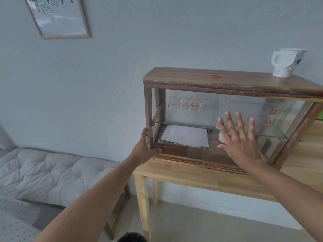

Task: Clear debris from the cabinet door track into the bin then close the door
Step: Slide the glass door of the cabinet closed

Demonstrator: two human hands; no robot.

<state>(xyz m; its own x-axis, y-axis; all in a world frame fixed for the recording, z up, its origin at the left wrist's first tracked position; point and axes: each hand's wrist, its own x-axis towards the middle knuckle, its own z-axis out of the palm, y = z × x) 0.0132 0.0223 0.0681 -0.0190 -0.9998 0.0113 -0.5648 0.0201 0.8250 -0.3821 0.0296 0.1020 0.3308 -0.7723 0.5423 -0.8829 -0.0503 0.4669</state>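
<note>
A wooden cabinet [227,79] with sliding glass doors stands on a light wooden table [201,179]. My left hand [145,149] grips the cabinet's lower left corner post. My right hand [239,140] lies flat with fingers spread against the glass door [258,109]. The bottom door track [197,161] runs along the cabinet's front; I see no debris on it. A dark bin [132,237] shows at the bottom edge, below the table. Inside are several glass beakers [187,103] on a glass shelf and a stack of white paper [185,137] below.
A white jug [286,62] stands on the cabinet's top right. A grey tufted cushion bench [52,172] sits to the left against the wall. A framed picture [57,16] hangs at the upper left. Beige floor lies under the table.
</note>
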